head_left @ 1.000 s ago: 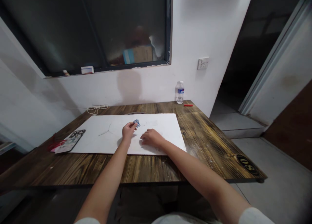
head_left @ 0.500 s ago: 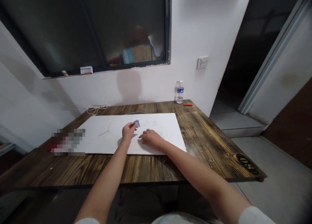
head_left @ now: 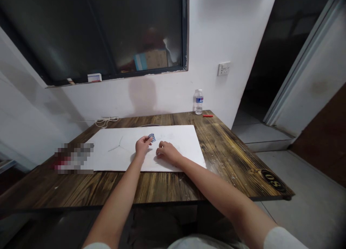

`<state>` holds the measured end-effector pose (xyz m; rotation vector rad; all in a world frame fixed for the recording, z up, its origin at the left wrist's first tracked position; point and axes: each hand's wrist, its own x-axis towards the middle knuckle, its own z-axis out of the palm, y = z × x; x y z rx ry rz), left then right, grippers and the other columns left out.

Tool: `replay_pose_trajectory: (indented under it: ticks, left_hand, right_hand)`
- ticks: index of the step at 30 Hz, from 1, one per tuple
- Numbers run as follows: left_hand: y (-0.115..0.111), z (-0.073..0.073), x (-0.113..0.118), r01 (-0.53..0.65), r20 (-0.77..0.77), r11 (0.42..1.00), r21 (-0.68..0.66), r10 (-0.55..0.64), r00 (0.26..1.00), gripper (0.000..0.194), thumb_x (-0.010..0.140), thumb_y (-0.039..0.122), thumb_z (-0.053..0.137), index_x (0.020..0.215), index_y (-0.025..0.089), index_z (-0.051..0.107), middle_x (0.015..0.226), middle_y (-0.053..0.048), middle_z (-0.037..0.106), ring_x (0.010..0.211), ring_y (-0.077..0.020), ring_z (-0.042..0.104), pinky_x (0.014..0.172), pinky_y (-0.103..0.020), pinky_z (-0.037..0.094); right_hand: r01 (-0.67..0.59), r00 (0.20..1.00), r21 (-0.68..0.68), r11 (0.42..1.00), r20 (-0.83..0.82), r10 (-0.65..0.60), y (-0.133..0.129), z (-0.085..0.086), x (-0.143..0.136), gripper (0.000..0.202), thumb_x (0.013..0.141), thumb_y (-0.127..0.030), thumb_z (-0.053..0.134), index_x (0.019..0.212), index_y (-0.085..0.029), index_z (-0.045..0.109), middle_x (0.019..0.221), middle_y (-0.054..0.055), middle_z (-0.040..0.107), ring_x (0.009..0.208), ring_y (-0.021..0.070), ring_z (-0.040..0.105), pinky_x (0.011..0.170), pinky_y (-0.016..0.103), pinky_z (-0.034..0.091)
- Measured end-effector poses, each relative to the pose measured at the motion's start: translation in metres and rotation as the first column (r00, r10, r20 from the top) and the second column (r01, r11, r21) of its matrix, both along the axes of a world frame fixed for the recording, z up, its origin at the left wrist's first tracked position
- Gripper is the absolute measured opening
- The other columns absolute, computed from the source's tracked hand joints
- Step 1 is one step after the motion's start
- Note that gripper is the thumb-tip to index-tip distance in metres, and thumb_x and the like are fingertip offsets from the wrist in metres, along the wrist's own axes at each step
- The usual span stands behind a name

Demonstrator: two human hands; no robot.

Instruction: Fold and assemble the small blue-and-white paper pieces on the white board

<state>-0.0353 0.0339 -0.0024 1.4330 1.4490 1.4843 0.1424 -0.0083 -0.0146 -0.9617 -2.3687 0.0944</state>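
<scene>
- Pinching a small blue-and-white striped piece between thumb and fingers, the left hand was closed around its near edge; what exactly the piece was could not be told.
- The striped piece stood out past the fingertips, over the middle of a white board that lay flat on the wooden desk.
- The right hand was just beside the left, apart from it, palm down and low at the board, its fingers bent inward; whether it had hold of anything could not be told.
- Thin dark lines branched across the board, left of the left hand.
- A blurred patch hid whatever lay at the board's left end.
- Behind the board, near the wall, a pale cord lay looped on the left.
- On the far right, a clear bottle with a blue label stood upright, and a red pen lay near it.
- A round number plate was on the desk's near right corner.
</scene>
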Motion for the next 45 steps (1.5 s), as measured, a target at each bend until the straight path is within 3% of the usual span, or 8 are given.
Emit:
replay_pose_trajectory:
  ticks: [5, 10, 15, 18, 25, 33, 39, 45]
  left_hand:
    - [-0.001, 0.000, 0.002, 0.027, -0.008, 1.000, -0.002, -0.027, 1.000, 0.041, 0.059, 0.053, 0.078, 0.077, 0.017, 0.068, 0.061, -0.001, 0.065, 0.057, -0.0148, 0.058, 0.051, -0.025, 0.044]
    - [-0.002, 0.000, 0.005, 0.103, -0.007, 0.995, -0.015, -0.103, 0.995, 0.042, 0.056, 0.053, 0.080, 0.074, 0.017, 0.068, 0.061, -0.001, 0.065, 0.056, -0.0148, 0.058, 0.055, -0.026, 0.045]
    - [-0.004, 0.000, 0.007, 0.141, -0.014, 0.990, -0.018, -0.141, 0.990, 0.040, 0.056, 0.052, 0.080, 0.070, 0.017, 0.067, 0.060, -0.001, 0.064, 0.055, -0.0148, 0.057, 0.053, -0.026, 0.044]
    - [-0.006, 0.002, 0.008, 0.167, -0.023, 0.985, -0.031, -0.168, 0.986, 0.040, 0.057, 0.053, 0.080, 0.071, 0.017, 0.067, 0.060, -0.001, 0.064, 0.056, -0.0147, 0.057, 0.052, -0.026, 0.043]
    - [-0.012, 0.006, 0.011, 0.270, -0.078, 0.956, -0.114, -0.279, 0.957, 0.042, 0.056, 0.055, 0.080, 0.071, 0.017, 0.068, 0.058, -0.001, 0.064, 0.053, -0.0140, 0.056, 0.048, -0.023, 0.038]
    - [-0.013, 0.004, 0.011, 0.334, -0.099, 0.930, -0.155, -0.351, 0.931, 0.035, 0.057, 0.048, 0.081, 0.068, 0.018, 0.068, 0.059, -0.001, 0.064, 0.051, -0.0128, 0.053, 0.047, -0.023, 0.036]
    - [-0.014, 0.005, 0.011, 0.383, -0.119, 0.914, -0.136, -0.399, 0.909, 0.035, 0.057, 0.049, 0.082, 0.066, 0.018, 0.068, 0.060, -0.003, 0.066, 0.055, -0.0149, 0.056, 0.052, -0.025, 0.040]
    - [-0.014, 0.007, 0.012, 0.377, -0.112, 0.923, -0.073, -0.384, 0.917, 0.037, 0.059, 0.052, 0.081, 0.065, 0.018, 0.067, 0.060, -0.003, 0.065, 0.055, -0.0147, 0.056, 0.057, -0.027, 0.044]
  right_hand:
    - [-0.013, 0.969, -0.044, 0.999, -0.247, 0.002, 0.007, -0.005, 0.002, 0.002, 0.082, -0.022, 0.075, 0.080, -0.021, 0.076, 0.073, 0.001, 0.062, 0.071, 0.0136, 0.056, 0.070, 0.024, 0.038]
    - [-0.002, 0.861, -0.077, 0.997, -0.507, -0.038, 0.012, -0.009, 0.004, 0.005, 0.084, -0.022, 0.072, 0.080, -0.022, 0.075, 0.081, 0.003, 0.070, 0.069, 0.0136, 0.060, 0.071, 0.025, 0.045]
    - [0.003, 0.775, -0.085, 0.996, -0.629, -0.056, 0.017, -0.014, 0.004, 0.010, 0.086, -0.029, 0.070, 0.089, -0.022, 0.076, 0.085, 0.005, 0.072, 0.073, 0.0163, 0.065, 0.075, 0.029, 0.050]
    - [0.011, 0.742, -0.093, 0.996, -0.666, -0.071, 0.018, -0.016, 0.004, 0.013, 0.087, -0.030, 0.069, 0.093, -0.023, 0.077, 0.091, 0.006, 0.073, 0.076, 0.0167, 0.065, 0.077, 0.030, 0.051]
    - [0.072, 0.724, -0.182, 0.981, -0.667, -0.177, 0.019, -0.015, 0.005, 0.014, 0.083, -0.017, 0.064, 0.089, -0.022, 0.075, 0.089, 0.004, 0.073, 0.074, 0.0166, 0.065, 0.075, 0.030, 0.051]
    - [0.095, 0.669, -0.380, 0.920, -0.660, -0.342, 0.014, -0.009, 0.009, 0.027, 0.083, -0.027, 0.065, 0.109, -0.021, 0.066, 0.082, 0.002, 0.074, 0.077, 0.0180, 0.068, 0.078, 0.032, 0.052]
    - [0.069, 0.610, -0.406, 0.911, -0.706, -0.360, 0.019, -0.011, 0.011, 0.022, 0.080, -0.041, 0.068, 0.077, -0.020, 0.070, 0.078, 0.004, 0.074, 0.076, 0.0203, 0.068, 0.076, 0.033, 0.053]
    - [0.035, 0.603, -0.397, 0.917, -0.723, -0.336, 0.020, -0.010, 0.011, 0.023, 0.082, -0.042, 0.067, 0.080, -0.021, 0.075, 0.083, 0.004, 0.076, 0.076, 0.0191, 0.067, 0.076, 0.031, 0.051]
